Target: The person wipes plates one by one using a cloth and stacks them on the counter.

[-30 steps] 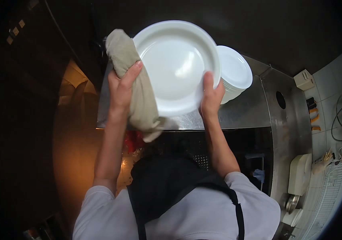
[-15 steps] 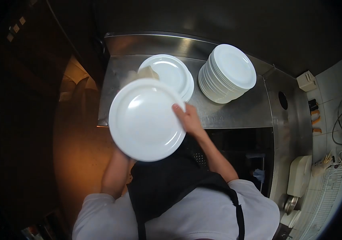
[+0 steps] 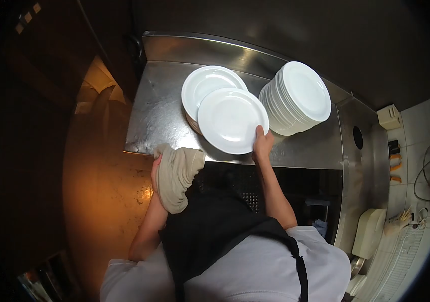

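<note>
My right hand [image 3: 263, 143] grips the lower right rim of a white plate [image 3: 232, 121], thumb on top and the other fingers underneath. That plate overlaps the front of a shorter plate stack [image 3: 200, 83] on the steel counter; whether it touches the stack I cannot tell. A beige cloth [image 3: 177, 176] hangs bunched from my left hand [image 3: 157, 173], below the counter's front edge. The cloth covers most of that hand's fingers. To the right of the held plate stands a taller, leaning stack of white plates [image 3: 295, 98].
The steel counter [image 3: 159, 100] has a raised lip at its back. On the right, a steel side surface [image 3: 371, 151] has a round dark hole. Orange-handled tools [image 3: 395, 162] and a wire rack [image 3: 403, 256] are by the tiled wall.
The plate has moved away from my body and to the right, over the shorter stack. My left hand has come back toward me with the cloth, out from behind the plate.
</note>
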`<state>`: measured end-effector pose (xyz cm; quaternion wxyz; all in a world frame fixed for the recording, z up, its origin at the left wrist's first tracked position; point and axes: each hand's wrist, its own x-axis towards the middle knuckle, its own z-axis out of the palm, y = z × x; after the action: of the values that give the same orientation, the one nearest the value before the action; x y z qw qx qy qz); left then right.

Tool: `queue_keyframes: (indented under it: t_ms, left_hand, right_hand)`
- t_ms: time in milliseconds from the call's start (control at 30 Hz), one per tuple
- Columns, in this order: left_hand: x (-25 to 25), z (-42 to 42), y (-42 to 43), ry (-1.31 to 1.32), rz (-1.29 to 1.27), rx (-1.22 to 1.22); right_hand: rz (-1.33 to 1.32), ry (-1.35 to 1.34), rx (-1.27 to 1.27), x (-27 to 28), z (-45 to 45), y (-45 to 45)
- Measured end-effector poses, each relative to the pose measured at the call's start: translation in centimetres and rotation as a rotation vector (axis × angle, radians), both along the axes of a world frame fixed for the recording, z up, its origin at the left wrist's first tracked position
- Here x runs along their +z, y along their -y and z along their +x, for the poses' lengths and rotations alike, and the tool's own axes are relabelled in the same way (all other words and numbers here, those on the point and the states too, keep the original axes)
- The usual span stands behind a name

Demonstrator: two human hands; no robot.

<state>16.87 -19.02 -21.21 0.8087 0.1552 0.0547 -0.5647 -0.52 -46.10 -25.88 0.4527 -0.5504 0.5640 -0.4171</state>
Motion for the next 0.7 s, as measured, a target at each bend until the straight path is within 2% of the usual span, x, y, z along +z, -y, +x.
queue_keyframes:
  t_ms: [100, 200, 300, 333, 433, 467, 567, 633, 700]
  left_hand:
    - [0.5, 0.0, -0.4, -0.043, -0.014, 0.043]
    - [1.6, -0.4, -0.4, -0.077, -0.099, 0.061]
    - [1.2, 0.0, -0.5, -0.091, -0.067, 0.101]
    - [1.0, 0.2, -0.5, -0.053, -0.047, 0.105]
    - [2.1, -0.4, -0.5, -0.021, -0.002, 0.174]
    - [2.4, -0.6, -0.6, -0.026, 0.010, 0.206]
    - [2.1, -1.5, -1.0, 0.008, 0.040, 0.227]
    - [1.5, -2.5, -0.7, -0.036, 0.077, 0.280]
    - [1.9, -3.7, -0.5, -0.035, 0.053, 0.324]
  right_hand:
    - [-0.153, -0.006, -0.038, 0.5, 2.2, 1.3]
    - [-0.267, -0.334, 0.013, 2.7, 4.9, 2.5]
    - [-0.590, -0.515, 0.031, 0.6, 7.1, 5.4]
    - [-0.572, -0.396, 0.135, 0.0, 7.6, 6.2]
    - [-0.387, -0.494, 0.248, 0.8, 8.6, 6.7]
    - [-0.270, -0.586, 0.335, 3.1, 8.7, 6.6]
    - [-0.794, -0.617, 0.297, 5.1, 12.1, 9.4]
    - [-0.938, -0.382, 0.630, 6.6, 17.0, 11.2]
    - [-0.856, -0.445, 0.897, 4.9, 21.8, 12.7]
